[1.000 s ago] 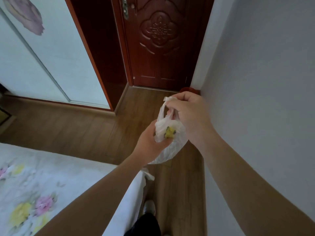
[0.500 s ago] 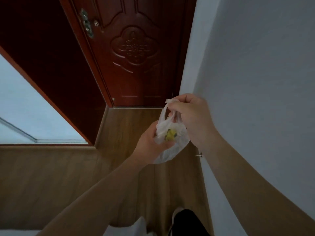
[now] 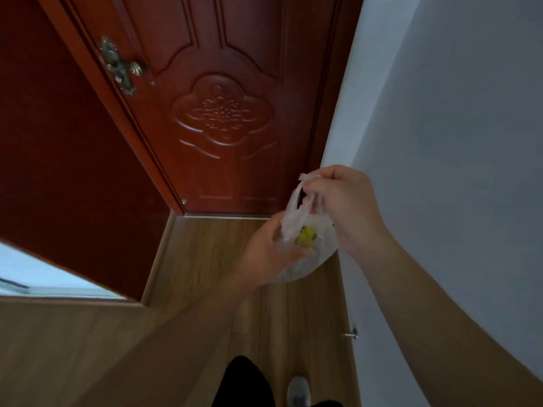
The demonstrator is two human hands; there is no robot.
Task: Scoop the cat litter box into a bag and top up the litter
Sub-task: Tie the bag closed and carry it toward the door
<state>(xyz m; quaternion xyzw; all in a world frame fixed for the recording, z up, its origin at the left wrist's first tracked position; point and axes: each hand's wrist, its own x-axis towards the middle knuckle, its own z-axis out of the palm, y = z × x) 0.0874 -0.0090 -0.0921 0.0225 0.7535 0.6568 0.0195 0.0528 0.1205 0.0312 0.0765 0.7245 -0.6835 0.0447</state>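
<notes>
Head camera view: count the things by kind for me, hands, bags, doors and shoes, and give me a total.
hands: 2, left hand and right hand
bag: 1
door: 1
shoe: 1
total: 5

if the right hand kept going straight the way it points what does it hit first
Probably the red door; the right hand looks to have a free line until there, though depth is unclear.
</notes>
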